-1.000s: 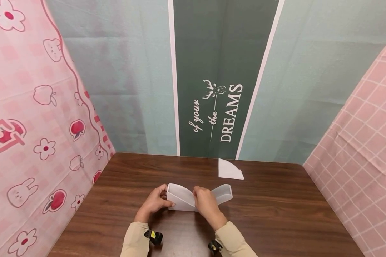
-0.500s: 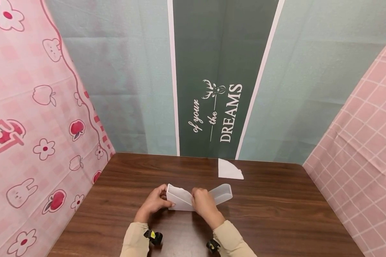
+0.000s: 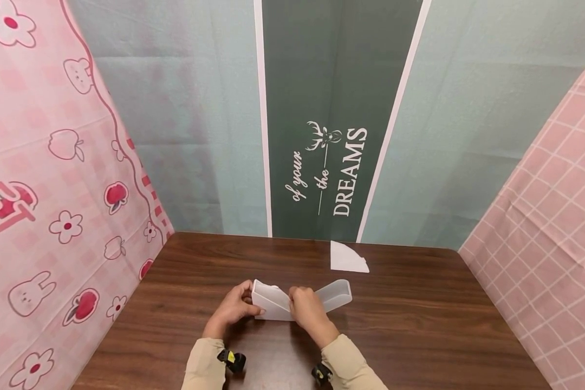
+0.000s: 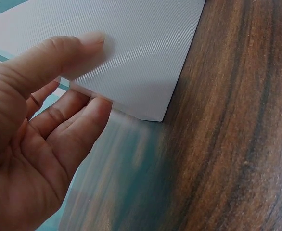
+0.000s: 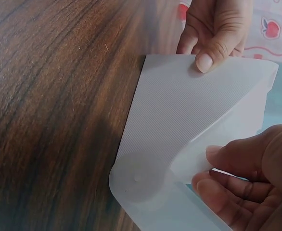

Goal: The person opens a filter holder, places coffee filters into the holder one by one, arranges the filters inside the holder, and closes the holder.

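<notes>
Along the left side hung a pink cloth (image 3: 68,184) printed with flowers, apples and rabbits. Next came the person's left sleeve (image 3: 203,365), a black camera (image 3: 234,359) strapped at its cuff, then the left hand (image 3: 234,304). That hand held the left end of a white box (image 3: 274,311), its thumb flat on the ribbed front and the other fingers around the end. The box stood upright on the brown table (image 3: 419,325), its rim sloping down to the right. A white sheet (image 5: 189,169) showed inside the box. The right hand (image 3: 308,310), over the low end of the rim, held the sheet between thumb and fingers, the grip narrow. Beyond it a see-through lid (image 3: 335,296), joined to the box by a round hinge (image 5: 137,178), stood swung open to the right. Behind the lid, near the table's far edge, a white paper (image 3: 347,259) lay flat, one side curved. A pink checked cloth (image 3: 556,206) hung at the far right.
</notes>
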A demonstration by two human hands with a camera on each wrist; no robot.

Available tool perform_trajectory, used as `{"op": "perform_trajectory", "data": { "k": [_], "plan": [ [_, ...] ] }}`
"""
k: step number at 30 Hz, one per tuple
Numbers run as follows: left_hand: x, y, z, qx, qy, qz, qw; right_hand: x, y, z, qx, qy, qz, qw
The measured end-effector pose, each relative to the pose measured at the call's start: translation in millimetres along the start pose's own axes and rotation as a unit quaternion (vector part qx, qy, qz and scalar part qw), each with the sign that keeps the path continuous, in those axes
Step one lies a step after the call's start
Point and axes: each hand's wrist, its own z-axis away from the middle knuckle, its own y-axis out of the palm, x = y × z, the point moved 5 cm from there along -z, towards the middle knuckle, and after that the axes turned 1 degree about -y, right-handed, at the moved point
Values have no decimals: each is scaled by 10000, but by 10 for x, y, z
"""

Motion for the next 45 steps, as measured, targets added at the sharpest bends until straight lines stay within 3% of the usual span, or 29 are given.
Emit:
{"op": "perform_trajectory", "data": {
  "k": [26,33,40,45],
  "plan": [
    [-12,25,-8,-8,21,18,10000,-31,-10,-10,307,264,51,9992],
    [-5,17,-6,19,27,3,10000,54,-133,10,973,418,-118,9943],
    [-6,3,0,18,37,-59,10000,178,-266,42,1806,-227,142,9832],
    [-24,-3,3,16,67,-114,9999,256,-352,70,1946,-436,614,9780]
  ]
}}
